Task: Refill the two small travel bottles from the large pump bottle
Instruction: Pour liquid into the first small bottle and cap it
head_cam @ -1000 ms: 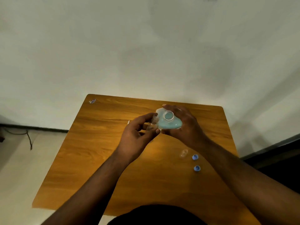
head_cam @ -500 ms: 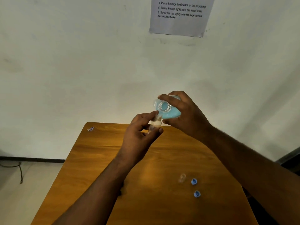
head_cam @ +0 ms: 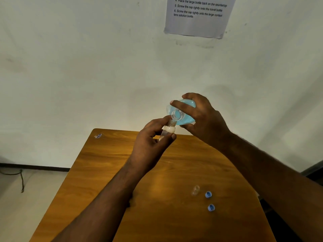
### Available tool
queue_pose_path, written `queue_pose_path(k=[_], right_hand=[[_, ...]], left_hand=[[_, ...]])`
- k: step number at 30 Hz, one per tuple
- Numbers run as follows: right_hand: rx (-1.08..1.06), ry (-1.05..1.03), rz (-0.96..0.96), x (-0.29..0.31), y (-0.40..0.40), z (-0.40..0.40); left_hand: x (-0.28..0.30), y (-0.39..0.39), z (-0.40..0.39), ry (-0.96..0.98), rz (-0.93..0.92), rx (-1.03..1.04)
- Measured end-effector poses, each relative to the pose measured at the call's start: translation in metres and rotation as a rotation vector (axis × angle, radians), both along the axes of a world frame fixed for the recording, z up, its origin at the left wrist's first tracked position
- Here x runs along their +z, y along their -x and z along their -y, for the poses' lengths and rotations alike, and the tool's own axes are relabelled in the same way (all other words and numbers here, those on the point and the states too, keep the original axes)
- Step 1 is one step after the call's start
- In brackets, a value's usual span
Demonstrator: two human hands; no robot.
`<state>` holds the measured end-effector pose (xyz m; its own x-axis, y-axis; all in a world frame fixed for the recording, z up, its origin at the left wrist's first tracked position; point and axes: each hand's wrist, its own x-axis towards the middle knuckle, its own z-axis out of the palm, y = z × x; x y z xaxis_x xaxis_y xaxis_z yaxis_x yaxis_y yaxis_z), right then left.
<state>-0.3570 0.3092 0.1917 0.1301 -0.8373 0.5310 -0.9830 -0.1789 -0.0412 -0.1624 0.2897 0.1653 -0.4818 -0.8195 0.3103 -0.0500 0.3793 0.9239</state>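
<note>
Right hand grips large bottle, tipped so its open mouth meets the neck of travel bottle, pinched upright in left hand above table; mouths aligned to pour. Second bottle and blue caps wait alongside

Both hands have lifted clear above the table. The large bottle now tips steeper, its open mouth touching the travel bottle.

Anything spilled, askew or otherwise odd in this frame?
No spill shows. The right hand tips the large bottle over the small bottle gripped by the left hand. Two blue caps lie loose on the table.
</note>
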Motion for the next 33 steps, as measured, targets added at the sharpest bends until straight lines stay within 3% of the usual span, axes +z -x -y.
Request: queue_pose_path(k=[33], right_hand=[[0.004, 0.011, -0.194, 0.0067, 0.0044, -0.0062]], left_hand=[[-0.0002, -0.0008, -0.0018, -0.025, 0.043, -0.031]])
